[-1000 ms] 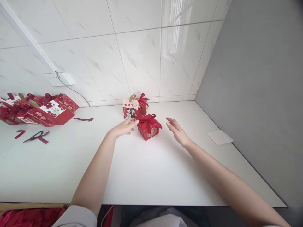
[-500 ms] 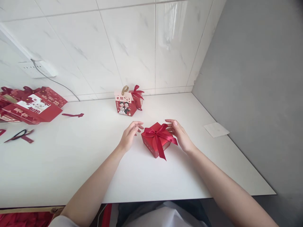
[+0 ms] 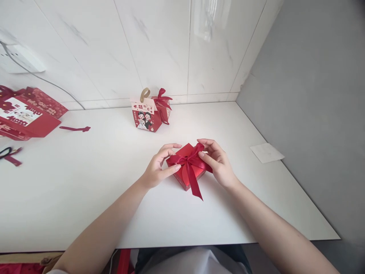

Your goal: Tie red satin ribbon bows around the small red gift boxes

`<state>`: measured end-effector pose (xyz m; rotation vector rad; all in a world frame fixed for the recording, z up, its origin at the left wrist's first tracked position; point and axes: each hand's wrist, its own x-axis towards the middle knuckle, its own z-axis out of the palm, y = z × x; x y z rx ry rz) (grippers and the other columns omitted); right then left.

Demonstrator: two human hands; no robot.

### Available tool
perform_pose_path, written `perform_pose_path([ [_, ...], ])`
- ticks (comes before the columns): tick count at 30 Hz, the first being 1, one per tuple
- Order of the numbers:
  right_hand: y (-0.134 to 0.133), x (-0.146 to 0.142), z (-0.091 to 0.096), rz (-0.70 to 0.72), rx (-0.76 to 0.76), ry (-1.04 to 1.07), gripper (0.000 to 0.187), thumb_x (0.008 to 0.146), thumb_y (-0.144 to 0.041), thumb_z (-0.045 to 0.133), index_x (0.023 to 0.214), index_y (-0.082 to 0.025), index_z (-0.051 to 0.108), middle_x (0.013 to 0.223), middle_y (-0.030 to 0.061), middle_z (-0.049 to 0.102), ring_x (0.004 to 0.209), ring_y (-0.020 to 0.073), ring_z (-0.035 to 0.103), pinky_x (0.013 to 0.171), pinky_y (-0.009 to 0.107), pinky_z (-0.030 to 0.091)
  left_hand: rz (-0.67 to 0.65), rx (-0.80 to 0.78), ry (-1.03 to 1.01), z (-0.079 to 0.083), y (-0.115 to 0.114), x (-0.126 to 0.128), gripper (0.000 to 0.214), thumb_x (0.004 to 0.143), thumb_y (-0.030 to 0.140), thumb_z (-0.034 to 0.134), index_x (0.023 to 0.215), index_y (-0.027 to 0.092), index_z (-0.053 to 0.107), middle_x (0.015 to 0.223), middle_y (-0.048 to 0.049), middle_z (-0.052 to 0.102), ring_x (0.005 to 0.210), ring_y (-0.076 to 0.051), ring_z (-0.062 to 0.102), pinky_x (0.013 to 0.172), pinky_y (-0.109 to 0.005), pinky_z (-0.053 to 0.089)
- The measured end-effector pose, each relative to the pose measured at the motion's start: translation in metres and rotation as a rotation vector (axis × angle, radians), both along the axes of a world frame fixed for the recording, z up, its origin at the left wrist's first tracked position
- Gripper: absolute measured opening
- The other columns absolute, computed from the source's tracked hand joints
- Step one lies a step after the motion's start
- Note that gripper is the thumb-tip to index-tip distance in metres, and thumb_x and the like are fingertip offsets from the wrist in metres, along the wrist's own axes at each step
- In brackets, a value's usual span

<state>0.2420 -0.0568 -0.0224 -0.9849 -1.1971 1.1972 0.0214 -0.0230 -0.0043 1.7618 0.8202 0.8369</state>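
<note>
A small red gift box (image 3: 181, 178) rests on the white table in front of me, a corner pointing my way. Across its top lies a shiny dark red ribbon bow (image 3: 187, 160), one tail hanging over the front corner. From the left, my left hand (image 3: 161, 164) has its thumb and fingers around the bow's left loop. The right loop sits between the thumb and fingers of my right hand (image 3: 215, 159). How firmly either hand pinches the ribbon is hard to see.
Behind stand a red box with a couple's picture (image 3: 146, 118) and a ribboned red box (image 3: 168, 106), near the tiled wall. Several red cartons (image 3: 31, 114), a ribbon strip (image 3: 75, 129) and partly visible scissors (image 3: 5, 152) lie left. A white paper (image 3: 267, 153) lies right, beside the grey wall (image 3: 313, 114).
Both hands have moved inward from beside the box to the bow's loops, their fingers closing round the ribbon. The view has shifted slightly to the right and down.
</note>
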Motion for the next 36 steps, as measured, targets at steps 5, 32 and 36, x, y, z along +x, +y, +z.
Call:
perform_pose_path([
  [5, -0.003, 0.002, 0.003, 0.036, 0.019, -0.067, 0.033, 0.09, -0.039, 0.061, 0.122, -0.028, 0.058, 0.097, 0.0027, 0.06, 0.086, 0.0175, 0.059, 0.082, 0.034, 0.051, -0.068, -0.017, 0.048, 0.005, 0.003, -0.005, 0.023, 0.082, 0.032, 0.069, 0.075, 0.019, 0.052, 0.138, -0.0132, 0.052, 0.132, -0.031, 0.046, 0.109, -0.048, 0.036],
  [32, -0.014, 0.045, 0.043, 0.865, -0.429, -0.375, 0.035, 0.085, -0.05, 0.068, 0.079, -0.017, 0.076, 0.075, 0.0054, 0.075, 0.062, 0.0153, 0.071, 0.056, 0.023, 0.048, -0.076, -0.353, -0.124, 0.007, 0.0, -0.001, 0.033, 0.094, 0.046, 0.054, 0.096, 0.017, 0.069, 0.13, -0.0111, 0.063, 0.11, -0.027, 0.063, 0.095, -0.04, 0.047],
  [36, -0.013, 0.044, 0.041, 0.883, -0.418, -0.305, 0.026, 0.086, -0.043, 0.07, 0.082, -0.017, 0.075, 0.082, 0.0047, 0.076, 0.062, 0.0136, 0.071, 0.056, 0.022, 0.048, 0.0, -0.345, -0.228, 0.003, -0.002, 0.001, 0.031, 0.094, 0.044, 0.054, 0.089, 0.017, 0.069, 0.13, -0.0089, 0.061, 0.104, -0.025, 0.063, 0.091, -0.037, 0.049],
])
